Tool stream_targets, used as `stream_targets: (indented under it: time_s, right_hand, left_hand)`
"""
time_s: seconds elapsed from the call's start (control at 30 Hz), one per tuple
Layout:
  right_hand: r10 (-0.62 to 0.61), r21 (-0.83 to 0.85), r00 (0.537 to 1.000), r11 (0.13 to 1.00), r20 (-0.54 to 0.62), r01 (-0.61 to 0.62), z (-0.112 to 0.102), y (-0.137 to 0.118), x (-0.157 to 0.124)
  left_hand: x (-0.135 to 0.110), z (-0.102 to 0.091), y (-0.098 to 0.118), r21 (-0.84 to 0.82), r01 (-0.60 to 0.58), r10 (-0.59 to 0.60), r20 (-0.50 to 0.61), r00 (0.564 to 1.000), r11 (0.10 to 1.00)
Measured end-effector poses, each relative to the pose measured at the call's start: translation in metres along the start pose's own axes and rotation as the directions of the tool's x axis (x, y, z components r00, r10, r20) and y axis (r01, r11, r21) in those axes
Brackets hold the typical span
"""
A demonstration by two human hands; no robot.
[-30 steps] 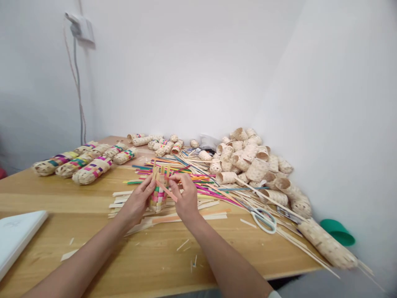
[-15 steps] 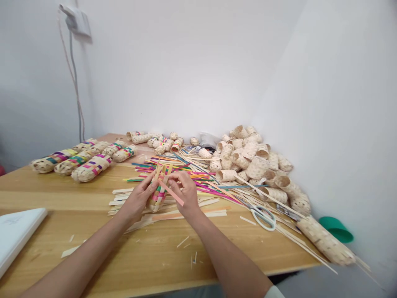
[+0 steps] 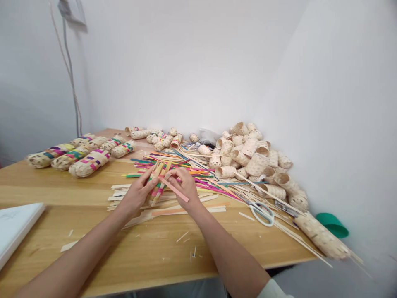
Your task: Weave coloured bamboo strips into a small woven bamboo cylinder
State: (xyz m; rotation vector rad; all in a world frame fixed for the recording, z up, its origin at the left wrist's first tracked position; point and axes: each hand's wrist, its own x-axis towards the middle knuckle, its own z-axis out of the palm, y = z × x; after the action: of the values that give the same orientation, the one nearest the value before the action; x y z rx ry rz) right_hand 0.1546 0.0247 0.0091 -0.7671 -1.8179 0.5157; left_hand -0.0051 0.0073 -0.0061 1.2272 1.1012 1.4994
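Note:
A small half-woven bamboo basket [image 3: 156, 193], pale with pink and green bands, stands between my hands with loose strip ends sticking up. My left hand [image 3: 138, 192] is closed round its left side, thumb in front. At the upper right edge of the weave, my right hand [image 3: 185, 187] pinches with thumb and forefinger at a bamboo strip; the fingertips are partly hidden. A salmon-orange strip [image 3: 176, 191] runs out of the weave, slanting down to the right in front of my right hand.
Coloured and plain strips [image 3: 204, 182] lie heaped behind my hands. White-handled scissors [image 3: 262, 214] are to the right, below a pile of woven tubes [image 3: 257, 163]. Finished woven pieces [image 3: 89, 163] lie at left. A white box-like item [image 3: 18, 227] sits front left; a green container [image 3: 332, 225], far right.
The view has shifted slightly. My right hand still pinches by the weave's edge, and the salmon-orange strip's free end has moved slightly right and up. My left hand keeps its hold.

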Motion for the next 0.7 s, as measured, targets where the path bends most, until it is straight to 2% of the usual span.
stream_targets:
  time_s: [0.17,0.33,0.47,0.7]
  right_hand:
    - [0.027,0.069,0.998,0.997,-0.06,-0.023,0.003,-0.0018,-0.001]
    - [0.071,0.163,0.997,0.984,-0.001,-0.07,0.0023,-0.0017,-0.0012]
    - [0.067,0.206,0.997,0.976,0.04,-0.073,0.0024,0.0017,-0.0017]
    - [0.139,0.134,0.99,0.982,-0.012,-0.136,0.0041,0.0071,0.0013]
  left_hand:
    - [0.0,0.0031,0.0004,-0.061,0.005,-0.004,0.015,1.0,0.998]
    - [-0.0008,0.0022,-0.001,-0.107,0.022,-0.014,0.07,0.997,0.994]
    - [-0.0001,0.0015,-0.001,-0.064,-0.007,0.01,0.041,0.999,0.998]
    - [0.0052,0.0004,-0.001,0.082,-0.114,0.117,-0.033,0.993,0.99]
